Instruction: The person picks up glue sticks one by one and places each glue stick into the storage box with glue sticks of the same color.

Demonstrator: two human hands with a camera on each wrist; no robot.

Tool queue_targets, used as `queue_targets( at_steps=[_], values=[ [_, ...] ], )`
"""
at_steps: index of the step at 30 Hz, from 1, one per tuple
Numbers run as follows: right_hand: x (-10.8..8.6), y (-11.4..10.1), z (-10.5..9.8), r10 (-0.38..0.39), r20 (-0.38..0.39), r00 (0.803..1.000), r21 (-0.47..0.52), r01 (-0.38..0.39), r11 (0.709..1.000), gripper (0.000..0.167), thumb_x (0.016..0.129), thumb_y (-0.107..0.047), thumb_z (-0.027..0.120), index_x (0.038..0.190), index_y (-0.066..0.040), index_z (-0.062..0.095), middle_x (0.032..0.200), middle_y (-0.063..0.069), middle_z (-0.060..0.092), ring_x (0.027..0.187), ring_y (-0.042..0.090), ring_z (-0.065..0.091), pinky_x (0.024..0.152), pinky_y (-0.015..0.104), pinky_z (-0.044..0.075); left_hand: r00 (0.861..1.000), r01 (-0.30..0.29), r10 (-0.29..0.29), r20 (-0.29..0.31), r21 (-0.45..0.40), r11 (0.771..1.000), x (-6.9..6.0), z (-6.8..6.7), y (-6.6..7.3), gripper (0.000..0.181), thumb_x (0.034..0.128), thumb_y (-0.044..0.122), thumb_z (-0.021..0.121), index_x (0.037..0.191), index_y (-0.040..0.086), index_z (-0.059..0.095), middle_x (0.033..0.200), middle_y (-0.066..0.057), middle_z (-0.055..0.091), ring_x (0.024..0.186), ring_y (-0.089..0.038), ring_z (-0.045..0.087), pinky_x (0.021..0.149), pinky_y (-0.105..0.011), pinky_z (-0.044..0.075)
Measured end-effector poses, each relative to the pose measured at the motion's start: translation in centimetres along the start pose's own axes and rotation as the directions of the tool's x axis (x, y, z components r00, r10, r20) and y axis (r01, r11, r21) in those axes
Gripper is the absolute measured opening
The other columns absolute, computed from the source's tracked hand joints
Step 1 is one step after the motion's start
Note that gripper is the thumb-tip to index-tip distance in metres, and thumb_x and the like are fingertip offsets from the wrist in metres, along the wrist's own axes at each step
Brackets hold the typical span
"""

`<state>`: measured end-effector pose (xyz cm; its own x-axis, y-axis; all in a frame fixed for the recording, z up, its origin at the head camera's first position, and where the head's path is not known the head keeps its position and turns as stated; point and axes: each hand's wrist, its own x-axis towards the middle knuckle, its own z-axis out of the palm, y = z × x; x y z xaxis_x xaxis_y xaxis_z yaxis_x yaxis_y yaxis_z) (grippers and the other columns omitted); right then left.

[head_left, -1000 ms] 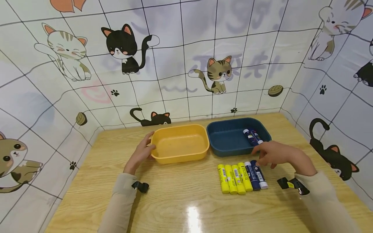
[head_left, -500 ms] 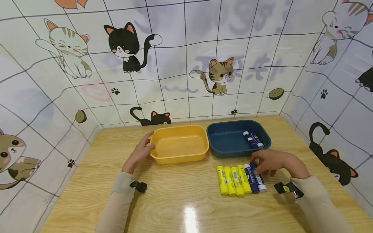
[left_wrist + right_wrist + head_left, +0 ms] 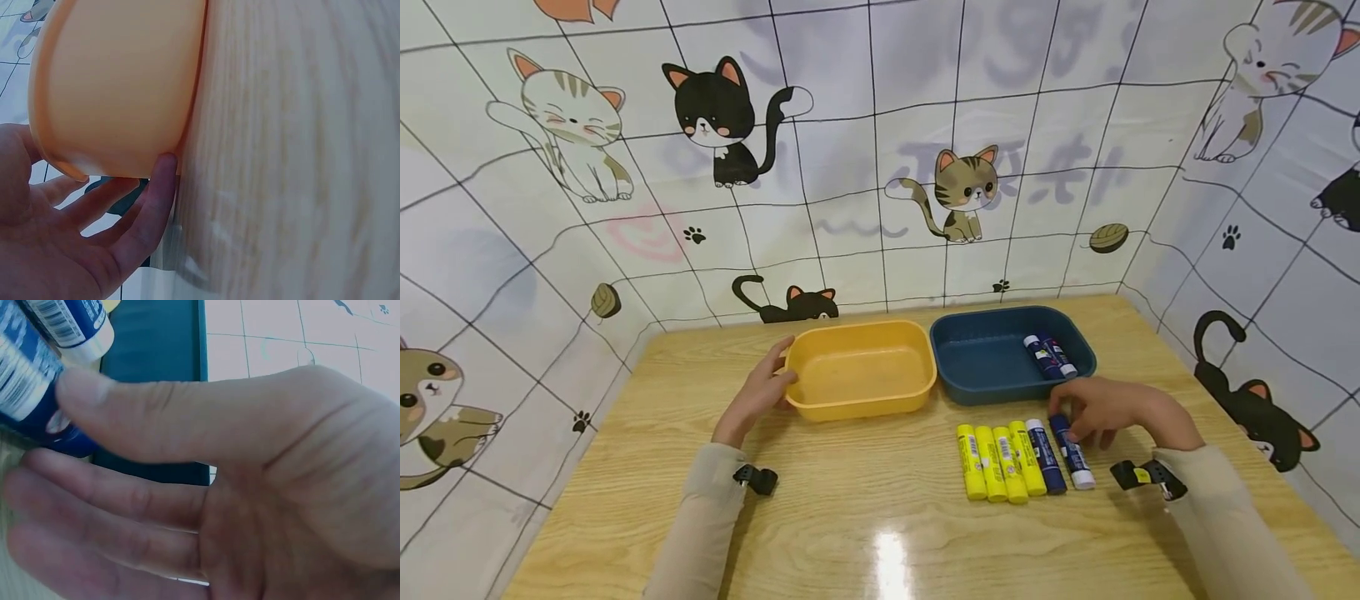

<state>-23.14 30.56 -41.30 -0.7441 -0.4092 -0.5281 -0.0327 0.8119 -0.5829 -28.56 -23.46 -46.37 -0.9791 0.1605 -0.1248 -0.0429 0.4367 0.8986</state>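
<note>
My right hand [image 3: 1108,407] pinches a dark blue glue stick [image 3: 1072,454] at its far end, the thumb on its label. That stick lies slightly apart from the row, its white end towards me. Left of it lie another dark blue glue stick [image 3: 1046,457] and several yellow glue sticks [image 3: 1001,462], side by side. My left hand [image 3: 756,393] holds the left end of the yellow tray [image 3: 861,408]; in the left wrist view its fingers [image 3: 164,187] touch the outer wall. The thumb's hold on the rim is partly hidden.
A dark blue tray [image 3: 981,388] stands against the yellow tray's right side, with two dark blue glue sticks [image 3: 1049,357] lying in its right part. Both trays stand near the back of the wooden table [image 3: 850,517], close to the cat-patterned wall covering [image 3: 865,150].
The right hand has come down from the blue tray's edge to the row's rightmost blue glue stick, which has shifted right, away from its neighbour. The left hand stays at the yellow tray.
</note>
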Motion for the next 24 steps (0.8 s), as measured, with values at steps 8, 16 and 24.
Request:
queue_targets(
  at_steps=[8,16,24],
  values=[
    [-0.2,-0.4,0.0,0.050,0.012,0.999,-0.033,-0.049,0.998,0.049,0.093,-0.023,0.076,0.134,-0.003,0.057,0.091,0.009,0.068,0.079,0.023,0.068,0.064,0.040,0.063,1.000,-0.008,0.008,0.002,0.000,1.000,-0.1,-0.2,0.1,0.074,0.1000,0.012,0.050,0.167,0.023,0.020,0.160,-0.028,0.039,0.103,-0.033,0.070,0.072,-0.038,0.064],
    [0.1,-0.6,0.6,0.078,0.010,0.997,-0.005,-0.078,0.997,0.058,0.083,-0.018,0.085,0.129,-0.003,0.053,0.090,0.012,0.063,0.070,0.024,0.071,0.062,0.041,0.063,0.999,0.012,-0.011,0.038,-0.018,1.000,-0.9,-0.3,1.9,0.074,0.1008,0.006,0.049,0.167,0.014,0.017,0.161,-0.033,0.034,0.110,-0.044,0.067,0.078,-0.053,0.063],
    [0.6,-0.4,0.5,0.029,0.060,0.998,0.060,-0.032,0.998,0.060,0.082,-0.006,0.081,0.132,0.002,0.049,0.082,0.011,0.064,0.065,0.024,0.071,0.064,0.040,0.064,0.999,0.005,-0.004,0.032,-0.031,1.000,-0.2,-0.3,0.6,0.074,0.1014,0.008,0.048,0.168,0.017,0.015,0.163,-0.032,0.032,0.110,-0.044,0.067,0.076,-0.050,0.064]
  ],
)
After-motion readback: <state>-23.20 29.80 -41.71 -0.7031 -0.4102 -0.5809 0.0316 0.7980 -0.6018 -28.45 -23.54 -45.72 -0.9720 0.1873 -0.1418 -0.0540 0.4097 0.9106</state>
